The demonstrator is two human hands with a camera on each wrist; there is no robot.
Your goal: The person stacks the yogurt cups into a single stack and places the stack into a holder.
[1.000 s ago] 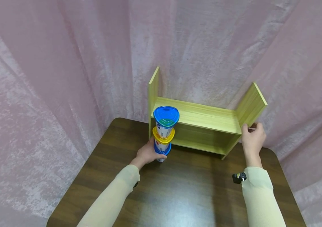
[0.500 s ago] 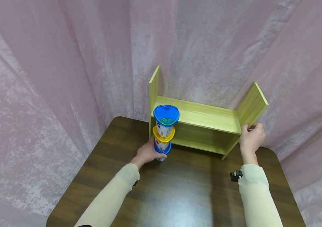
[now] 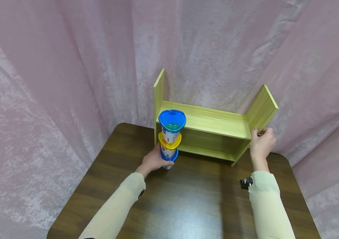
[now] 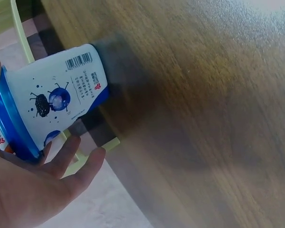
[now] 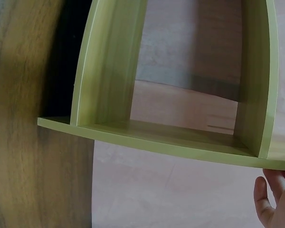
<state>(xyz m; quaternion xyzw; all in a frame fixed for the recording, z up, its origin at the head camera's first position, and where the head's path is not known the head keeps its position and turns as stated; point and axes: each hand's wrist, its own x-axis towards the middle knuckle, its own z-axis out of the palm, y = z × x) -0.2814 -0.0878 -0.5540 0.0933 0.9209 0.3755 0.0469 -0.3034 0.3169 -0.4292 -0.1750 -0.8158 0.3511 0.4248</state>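
A stack of three lidded plastic tubs stands upright before the left end of a pale wooden shelf (image 3: 205,122). On top is a tub with a blue lid (image 3: 172,120), under it one with a yellow lid (image 3: 169,144), and lowest a white tub (image 4: 61,90) with a blue lid. My left hand (image 3: 153,160) grips the stack low down, thumb across the front; in the left wrist view the lowest tub's base is close over the table. My right hand (image 3: 263,142) pinches the shelf's right side panel (image 3: 262,108), fingers partly hidden behind it.
The shelf has two boards and tall side panels, and stands at the rear of a dark wooden table (image 3: 184,199). Its lower board (image 3: 205,152) runs just above the tabletop. Behind hangs a pink curtain (image 3: 211,49). The table has rounded back corners.
The head view has shifted slightly, moving everything a little to the left. Both hands keep their holds, and the stack stays at the shelf's left end.
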